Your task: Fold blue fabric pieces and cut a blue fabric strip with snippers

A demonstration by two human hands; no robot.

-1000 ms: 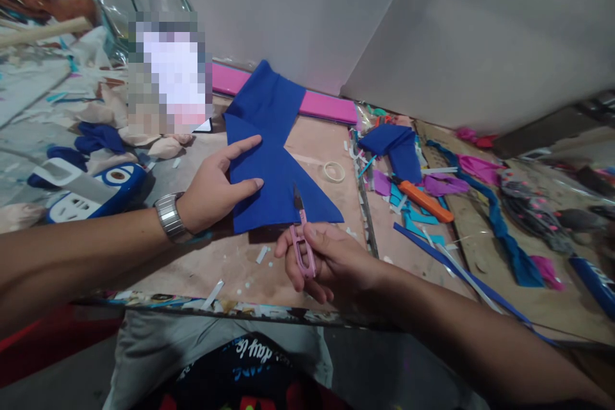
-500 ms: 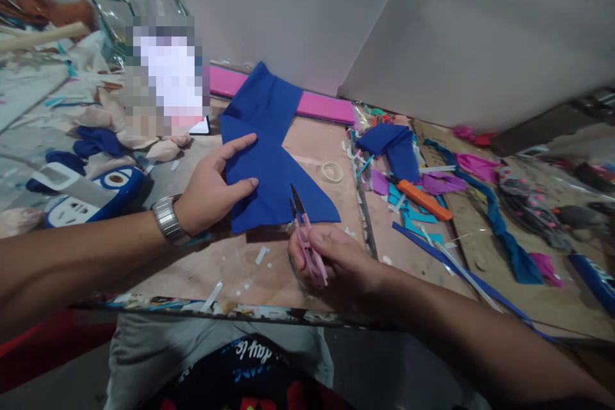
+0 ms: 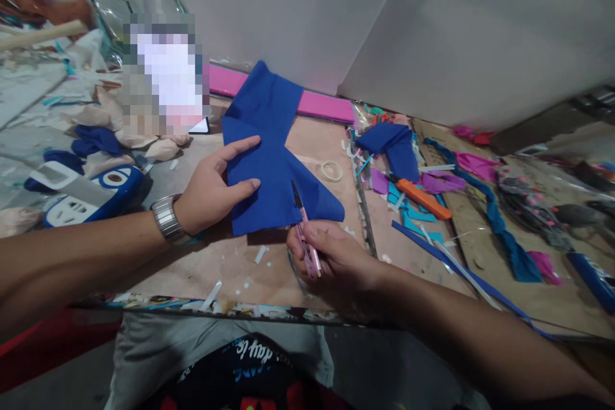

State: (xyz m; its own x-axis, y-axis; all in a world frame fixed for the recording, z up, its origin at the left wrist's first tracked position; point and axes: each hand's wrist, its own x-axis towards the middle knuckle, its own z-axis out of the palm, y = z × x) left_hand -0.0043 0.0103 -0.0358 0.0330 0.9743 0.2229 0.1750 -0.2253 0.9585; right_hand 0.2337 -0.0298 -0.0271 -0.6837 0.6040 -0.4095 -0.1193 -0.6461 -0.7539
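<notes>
A piece of blue fabric (image 3: 273,160) lies on the brown worktable (image 3: 307,141), its far end folded up against the wall. My left hand (image 3: 214,186) lies flat on the fabric's left edge, fingers stretched out, pressing it down; a metal watch is on that wrist. My right hand (image 3: 331,256) grips small pink thread snips (image 3: 305,234) at the fabric's near edge. The blades point away from me, closed together over the cloth's lower edge.
A pink strip (image 3: 312,102) lies along the wall. A roll of clear tape (image 3: 333,171) sits right of the fabric. An orange utility knife (image 3: 425,200), blue and purple scraps and more blue cloth (image 3: 394,147) clutter the right. A blue-white object (image 3: 86,195) lies left.
The snips' blades opened half a second ago and have closed again on the fabric's near edge. My left hand has stayed flat on the cloth.
</notes>
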